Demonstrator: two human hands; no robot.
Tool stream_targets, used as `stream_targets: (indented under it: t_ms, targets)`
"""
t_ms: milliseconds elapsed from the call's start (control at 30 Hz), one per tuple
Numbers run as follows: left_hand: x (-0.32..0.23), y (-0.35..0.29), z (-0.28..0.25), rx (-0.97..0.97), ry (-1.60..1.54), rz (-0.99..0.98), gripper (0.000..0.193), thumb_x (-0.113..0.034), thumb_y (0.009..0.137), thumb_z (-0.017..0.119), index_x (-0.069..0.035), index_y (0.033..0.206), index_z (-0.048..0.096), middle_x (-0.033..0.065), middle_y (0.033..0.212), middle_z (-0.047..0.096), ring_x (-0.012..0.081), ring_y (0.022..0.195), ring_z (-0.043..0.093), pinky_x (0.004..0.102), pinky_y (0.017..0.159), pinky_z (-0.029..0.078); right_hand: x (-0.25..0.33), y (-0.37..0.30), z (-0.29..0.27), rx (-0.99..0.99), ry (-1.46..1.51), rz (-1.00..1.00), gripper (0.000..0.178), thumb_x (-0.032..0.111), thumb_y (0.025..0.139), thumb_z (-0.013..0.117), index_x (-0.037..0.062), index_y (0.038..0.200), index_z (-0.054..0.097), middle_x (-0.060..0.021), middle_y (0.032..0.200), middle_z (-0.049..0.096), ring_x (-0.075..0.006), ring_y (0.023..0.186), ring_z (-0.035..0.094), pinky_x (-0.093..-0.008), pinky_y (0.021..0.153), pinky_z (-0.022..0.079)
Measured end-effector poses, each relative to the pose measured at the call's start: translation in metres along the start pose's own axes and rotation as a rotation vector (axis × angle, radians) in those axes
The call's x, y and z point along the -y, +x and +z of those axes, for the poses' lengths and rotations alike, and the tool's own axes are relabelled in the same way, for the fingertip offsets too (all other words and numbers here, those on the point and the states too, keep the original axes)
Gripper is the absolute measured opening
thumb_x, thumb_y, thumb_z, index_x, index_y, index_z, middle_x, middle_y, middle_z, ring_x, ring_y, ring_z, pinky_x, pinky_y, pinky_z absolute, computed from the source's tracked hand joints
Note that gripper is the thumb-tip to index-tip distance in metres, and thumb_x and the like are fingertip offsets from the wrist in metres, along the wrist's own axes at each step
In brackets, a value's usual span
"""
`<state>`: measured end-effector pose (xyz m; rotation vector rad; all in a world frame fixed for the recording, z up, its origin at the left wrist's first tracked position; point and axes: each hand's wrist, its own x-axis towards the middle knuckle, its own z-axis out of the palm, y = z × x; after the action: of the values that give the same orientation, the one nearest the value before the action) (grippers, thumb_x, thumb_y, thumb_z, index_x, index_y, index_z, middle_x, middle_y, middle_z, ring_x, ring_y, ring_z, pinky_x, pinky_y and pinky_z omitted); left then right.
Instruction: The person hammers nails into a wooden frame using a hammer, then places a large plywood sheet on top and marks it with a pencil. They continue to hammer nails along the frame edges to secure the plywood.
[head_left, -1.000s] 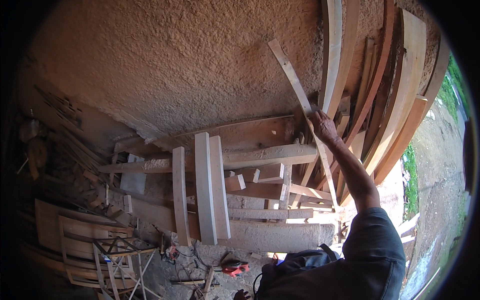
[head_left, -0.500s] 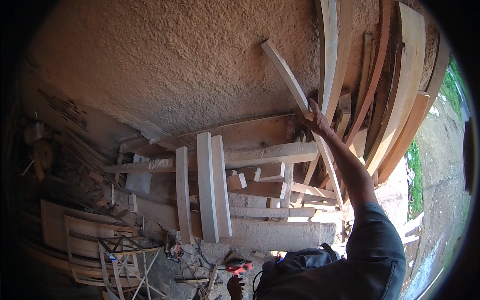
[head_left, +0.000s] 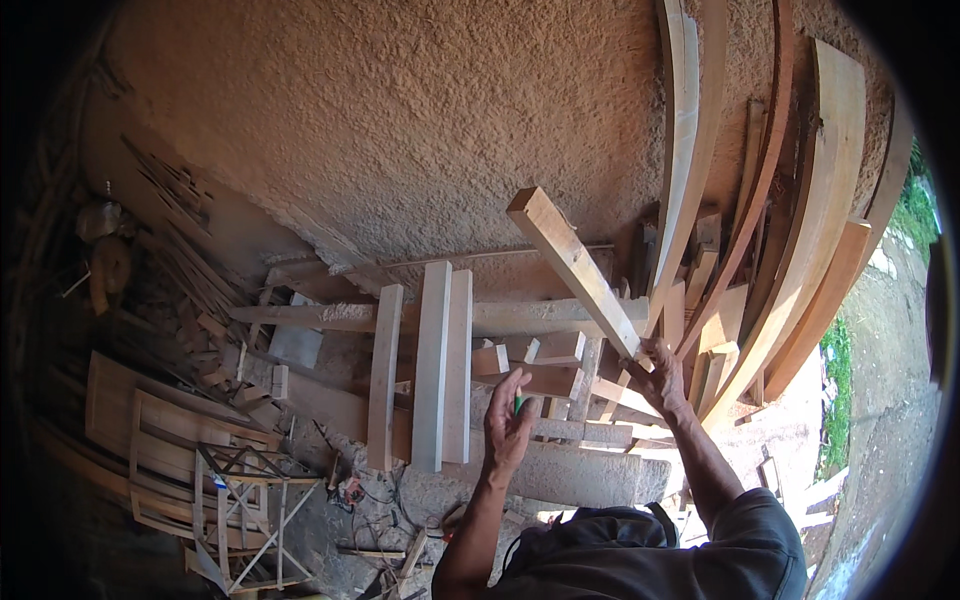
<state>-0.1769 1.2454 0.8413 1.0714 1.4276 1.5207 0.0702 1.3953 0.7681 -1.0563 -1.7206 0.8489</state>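
My right hand point(head_left: 662, 380) is closed round the lower end of a squared wooden post point(head_left: 580, 265). The post tilts up and to the left, its far end raised in front of the rough wall. My left hand point(head_left: 507, 428) is up in front of the bench, with a thin green pencil point(head_left: 518, 401) held between thumb and fingers. Just left of this hand, pale planed pieces lie crosswise on the trestle beams: a narrow piece point(head_left: 384, 375), a wider white one point(head_left: 431, 365) and one beside it point(head_left: 457, 365).
Long boards point(head_left: 820, 200) lean on the earthen wall point(head_left: 400, 130) at the right. Short offcuts point(head_left: 545, 380) sit among the rough beams point(head_left: 560, 316). Wooden frames point(head_left: 190, 450) stand at lower left, near cables and scraps on the floor. Grass point(head_left: 835, 380) shows outside at right.
My right hand has come nearer and lower with the wooden post, pulling it away from the leaning boards. My left hand has risen from the lower edge, bringing the green pencil into sight.
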Motion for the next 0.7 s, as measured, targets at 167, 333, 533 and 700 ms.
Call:
stream_targets:
  t_ms: [167,333,533,700]
  targets:
    - [-0.011,0.066,0.069,0.072,0.205,0.353,0.038,-0.014,0.099,0.066,-0.002,0.132,0.052,0.0116,0.122,0.066,0.0161,0.106,0.065,0.0255,0.088,0.051,0.049,-0.053,0.010,0.062,-0.244,-0.108,0.043,0.028,0.082,0.084,0.0052,0.111,0.061,-0.0148,0.099,0.068,-0.0302,0.095,0.068,-0.0415,0.081,0.055]
    - [-0.033,0.047,0.081,0.095,0.039,0.241,0.026,-0.019,0.100,0.065,-0.006,0.122,0.058,0.0048,0.111,0.072,0.0051,0.080,0.060,0.0201,0.060,0.046,0.071,-0.062,-0.019,0.151,-0.244,0.147,0.036,0.033,0.096,0.069,0.0035,0.108,0.052,-0.0122,0.083,0.059,-0.0271,0.072,0.064,-0.0400,0.062,0.051]
    - [-0.056,0.033,0.091,0.208,-0.007,0.248,0.023,-0.020,0.099,0.066,-0.003,0.116,0.064,0.0076,0.111,0.069,0.0119,0.090,0.060,0.0277,0.077,0.048,0.073,-0.074,-0.021,0.141,0.781,0.472,0.019,0.019,0.102,0.062,0.0104,0.103,0.045,-0.0018,0.082,0.059,-0.0114,0.066,0.063,-0.0262,0.061,0.053]
    - [-0.062,0.030,0.100,0.280,0.034,0.303,0.027,-0.022,0.099,0.067,-0.003,0.117,0.063,0.0063,0.113,0.070,0.0097,0.086,0.059,0.0256,0.071,0.047,0.064,-0.090,-0.025,0.055,0.748,0.335,0.014,0.015,0.102,0.060,0.0109,0.103,0.047,-0.0010,0.084,0.056,-0.0095,0.067,0.058,-0.0241,0.063,0.049]
